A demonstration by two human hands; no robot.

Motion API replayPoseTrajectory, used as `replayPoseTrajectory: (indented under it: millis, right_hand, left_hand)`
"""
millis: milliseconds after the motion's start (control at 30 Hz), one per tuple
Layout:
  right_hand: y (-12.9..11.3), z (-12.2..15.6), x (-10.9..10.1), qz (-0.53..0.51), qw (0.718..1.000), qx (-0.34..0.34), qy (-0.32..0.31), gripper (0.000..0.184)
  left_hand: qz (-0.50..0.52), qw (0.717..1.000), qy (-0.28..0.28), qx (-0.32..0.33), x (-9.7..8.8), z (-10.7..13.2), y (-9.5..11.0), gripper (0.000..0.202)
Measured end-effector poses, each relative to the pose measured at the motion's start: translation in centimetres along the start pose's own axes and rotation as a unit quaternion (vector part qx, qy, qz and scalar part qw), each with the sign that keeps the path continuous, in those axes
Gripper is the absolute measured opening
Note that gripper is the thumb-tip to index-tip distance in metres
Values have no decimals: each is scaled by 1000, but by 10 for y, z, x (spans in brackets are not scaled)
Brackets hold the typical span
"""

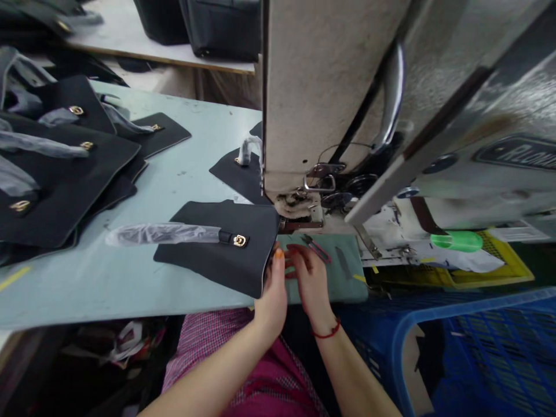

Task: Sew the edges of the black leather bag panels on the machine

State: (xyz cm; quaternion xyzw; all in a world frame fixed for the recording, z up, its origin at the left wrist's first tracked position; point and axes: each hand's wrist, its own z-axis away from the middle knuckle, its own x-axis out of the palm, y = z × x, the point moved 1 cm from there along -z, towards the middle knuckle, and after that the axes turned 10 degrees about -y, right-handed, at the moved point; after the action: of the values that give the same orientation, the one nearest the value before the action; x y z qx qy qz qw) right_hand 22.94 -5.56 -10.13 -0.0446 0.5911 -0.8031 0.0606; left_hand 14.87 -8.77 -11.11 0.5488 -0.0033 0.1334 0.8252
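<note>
A black bag panel (221,266) lies on the table with its right edge close to the sewing machine's needle area (299,211). It carries a strap handle wrapped in clear plastic (165,234) and a gold buckle (239,240). My left hand (272,295) grips the panel's lower right edge, thumb upward and the other fingers partly hidden. Just right of it, my right hand (310,278) has bent fingers spread apart, pointing at that edge; nothing shows in them. Thread snips with reddish handles (317,248) lie just beyond my right hand on a green mat (347,266).
Several similar black panels (82,168) are piled at the left. Another panel (241,174) lies partly behind the machine head (321,87). At the lower right stands a blue plastic crate (473,347), with a yellow basket (508,266) behind it. Black bags (221,29) stand on a back shelf.
</note>
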Motion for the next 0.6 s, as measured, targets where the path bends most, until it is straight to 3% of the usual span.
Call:
replayPoseTrajectory:
  millis: [67, 133, 167, 200, 267, 300, 367, 467, 533, 600]
  right_hand:
    - [-19, -4, 1, 20, 999, -34, 4, 33]
    - [-37, -10, 8, 60, 995, -71, -21, 41]
    - [-44, -14, 13, 82, 992, -84, -34, 46]
    - [-49, -18, 19, 102, 989, -94, -41, 51]
    - [-55, -24, 29, 126, 986, -105, -36, 54]
    - [-55, -26, 34, 127, 986, -105, -29, 54]
    - [-53, -26, 41, 122, 987, -101, -18, 50]
    - [-43, -19, 46, 122, 988, -97, -3, 49]
    - [-37, -14, 46, 127, 987, -99, 1, 48]
    - [-32, -12, 43, 129, 986, -103, -3, 48]
  left_hand:
    - [-28, 999, 4, 33, -36, 34, -21, 59]
    - [-108, 992, 30, 56, -86, 56, -36, 52]
    - [-165, 979, 66, 97, -115, 59, -36, 50]
    - [-233, 958, 83, 145, -141, 55, -30, 50]
    - [-406, 885, 37, 226, -180, 27, -3, 54]
    - [-480, 839, -3, 255, -191, 6, 14, 58]
    - [-569, 747, -138, 315, -195, -41, 50, 63]
    - [-617, 628, -262, 395, -173, -97, 91, 81]
    - [-638, 577, -298, 414, -155, -113, 104, 91]
    - [-651, 555, -310, 414, -142, -114, 109, 96]
